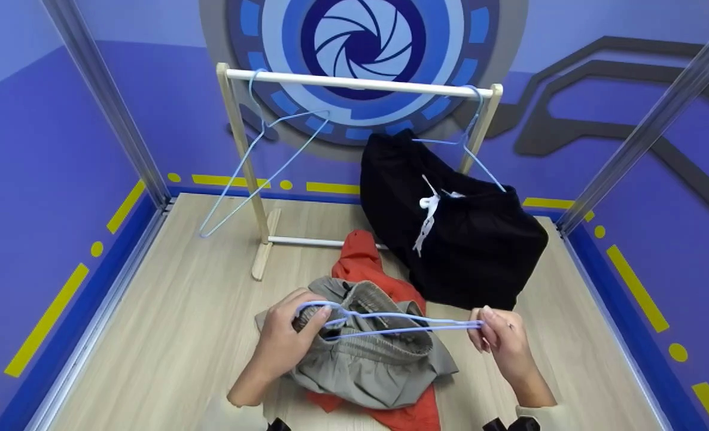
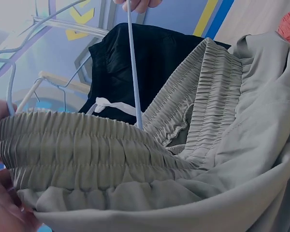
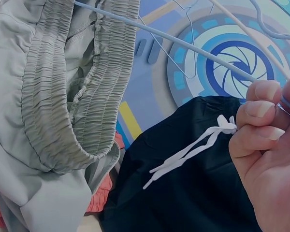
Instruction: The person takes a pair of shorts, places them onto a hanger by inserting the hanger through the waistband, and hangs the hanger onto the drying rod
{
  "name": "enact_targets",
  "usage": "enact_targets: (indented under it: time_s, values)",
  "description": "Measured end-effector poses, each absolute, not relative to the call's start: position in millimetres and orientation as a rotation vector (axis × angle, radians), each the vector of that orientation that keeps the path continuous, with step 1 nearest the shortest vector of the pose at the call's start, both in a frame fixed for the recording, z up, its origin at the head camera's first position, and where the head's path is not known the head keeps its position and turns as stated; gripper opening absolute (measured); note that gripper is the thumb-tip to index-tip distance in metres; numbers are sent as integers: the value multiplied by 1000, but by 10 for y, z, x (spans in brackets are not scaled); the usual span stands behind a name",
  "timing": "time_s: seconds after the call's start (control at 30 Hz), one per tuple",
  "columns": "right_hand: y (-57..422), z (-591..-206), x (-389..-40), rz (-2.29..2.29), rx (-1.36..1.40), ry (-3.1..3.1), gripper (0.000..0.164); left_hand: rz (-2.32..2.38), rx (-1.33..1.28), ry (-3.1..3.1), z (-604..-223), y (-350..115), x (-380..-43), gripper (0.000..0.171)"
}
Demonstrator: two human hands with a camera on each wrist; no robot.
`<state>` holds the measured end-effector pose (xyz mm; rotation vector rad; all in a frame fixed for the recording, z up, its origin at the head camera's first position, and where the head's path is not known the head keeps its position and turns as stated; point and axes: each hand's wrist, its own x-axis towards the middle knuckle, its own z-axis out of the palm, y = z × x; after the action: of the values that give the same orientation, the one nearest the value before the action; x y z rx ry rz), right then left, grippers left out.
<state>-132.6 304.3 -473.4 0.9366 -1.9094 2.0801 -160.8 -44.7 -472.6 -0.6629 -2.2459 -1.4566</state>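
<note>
A pair of grey elastic-waist shorts (image 1: 378, 374) is bunched up in front of me, its waistband (image 2: 87, 145) gaping upward. My left hand (image 1: 288, 329) grips the waistband's left side, thumb over the hook end of a light blue clothes hanger (image 1: 414, 316). In the left wrist view, one wire of that hanger runs down behind the near waistband edge. The right hand (image 1: 501, 335) pinches the hanger's other end, outside the waistband on the right. In the right wrist view, the right fingers (image 3: 261, 108) are curled at the wire, well apart from the grey cloth.
Behind stands a small wooden rack (image 1: 360, 82). A bare blue hanger (image 1: 264, 134) hangs at its left end, and black drawstring shorts (image 1: 468, 239) hang on another at its right. Red-orange cloth (image 1: 360, 257) lies under the grey shorts. Printed panels wall in the wooden tabletop (image 1: 169, 335).
</note>
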Motion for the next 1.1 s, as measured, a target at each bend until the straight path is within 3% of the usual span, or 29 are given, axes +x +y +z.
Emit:
enact_targets:
  time_s: [0.27, 0.43, 0.53, 0.73, 0.9, 1.1]
  values:
    - [3077, -4716, -1301, 2119, 785, -1890, 44, -1519, -1002, -2149, -4465, -434, -1441, 10]
    - [3083, -4723, -1307, 2180, 761, -1839, 41, -1454, -1048, -2077, -4412, -396, -1402, 11]
    - [3084, -4753, -1315, 2250, 708, -1803, 34, -1454, -1041, -2039, -4432, -372, -1410, 13]
    - [3073, -4819, -1335, 2289, 595, -1789, 6, -1483, -1010, -2017, -4594, -368, -1483, 14]
    - [3066, -4865, -1350, 2189, 515, -1906, 32, -1470, -1022, -2007, -4732, -392, -1554, 15]
    - [3070, -4947, -1357, 2095, 411, -2075, 30, -1498, -1025, -1978, -4768, -401, -1571, 13]
